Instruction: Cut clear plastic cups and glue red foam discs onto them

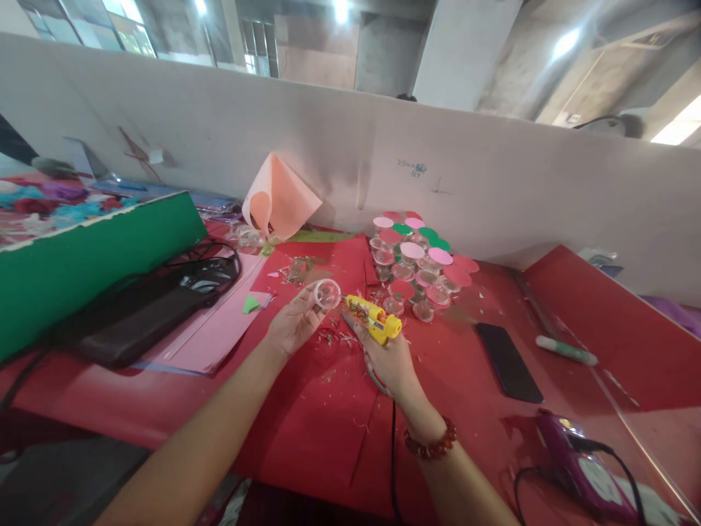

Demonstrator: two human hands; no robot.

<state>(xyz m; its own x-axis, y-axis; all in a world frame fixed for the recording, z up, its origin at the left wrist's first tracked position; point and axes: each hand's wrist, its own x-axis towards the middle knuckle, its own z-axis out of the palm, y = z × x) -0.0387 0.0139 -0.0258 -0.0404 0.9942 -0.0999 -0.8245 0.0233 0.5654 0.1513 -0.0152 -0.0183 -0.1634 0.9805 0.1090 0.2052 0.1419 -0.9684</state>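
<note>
My left hand (296, 318) grips a small clear plastic cup (327, 294) by its side, with the round opening facing me. In my right hand (391, 363) is a yellow hot glue gun (374, 318), its nozzle pointing left, right beside the cup's rim; whether the tip touches it I cannot tell. A black cord runs down from the gun. Behind the gun stands a group of clear plastic cups (403, 272), stacked and topped with pink, red and green paper discs (412, 251). Scraps and glue strings lie on the red sheet (307, 431) under my hands.
To the left are a black bag (147, 314), pink paper sheets (219, 329) and a green board (104, 256). A peach paper cone (279, 197) leans on the back partition. On the right lie a black phone (509, 361), a whitish-green tube (566, 350) and a purple corded device (588, 467).
</note>
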